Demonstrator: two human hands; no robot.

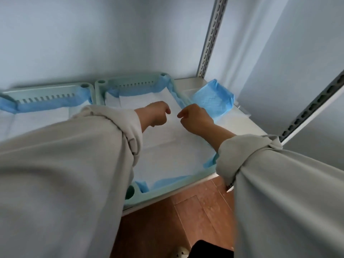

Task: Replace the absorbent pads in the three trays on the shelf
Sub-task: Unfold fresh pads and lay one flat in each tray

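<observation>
**Both hands over the right-hand tray**

Nearest the lens: two baggy grey sleeves [61,174], cuffs bunched at the wrists, reaching in over the front rim of the right-hand tray [158,192].

Left hand [155,114] above the middle of that tray, fingers [166,108] curled in, thumb and forefinger close; whether pinching anything cannot be told. Right hand [195,118] just beside it, toward the tray's right wall, fingers curled likewise, tips facing the left hand's across a small gap. Grip on the pad not clear.

Right-hand tray pale green, slotted back wall, lined with an absorbent pad [167,155]: white face up, blue edging riding up the walls and over the rim at back and front corners.

Left of that tray, touching it: second tray [46,90] of the same make, also lined with white pad and blue border.

Right of the right-hand tray, on the bare white shelf [247,125]: a folded blue pad [212,101], close by the tray's back right corner.

Below the tray's front rim: brown wood floor [167,229].
</observation>
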